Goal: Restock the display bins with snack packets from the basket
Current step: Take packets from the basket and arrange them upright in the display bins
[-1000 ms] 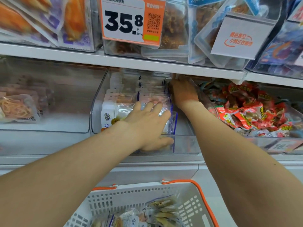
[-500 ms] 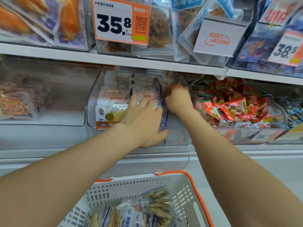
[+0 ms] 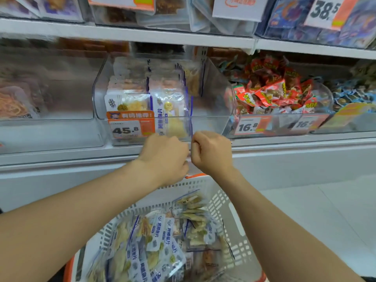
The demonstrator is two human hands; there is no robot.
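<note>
At the far left a clear bin [image 3: 50, 110] holds packets of orange shredded snack [image 3: 12, 104], blurred behind the plastic. Right of it stands the middle display bin [image 3: 99, 92], its clear wall sloping up to the back. Inside it, snack packets [image 3: 168, 102] with white and blue print stand upright in rows running from the near front to the far back, filling the left and middle of the bin; the right part shows bare plastic. An orange price tag [image 3: 130, 127] reading 45.8 sits on the bin's near left front.

Just below that front edge, the left hand [image 3: 164, 157] hangs with its back to the camera and fingers curled under into a loose fist, holding nothing that shows. The right hand [image 3: 211, 151] is just beside it, also balled up, thumb against bent fingers, with nothing seen in it.

Near the camera, below both hands, a white basket [image 3: 215, 200] with orange trim holds a loose heap of the same kind of packets [image 3: 154, 245].

Further right, a bin of red wrapped snacks [image 3: 270, 92] carries a 16.8 tag [image 3: 248, 126], and blue wrapped sweets [image 3: 350, 96] lie at the far right.
</note>
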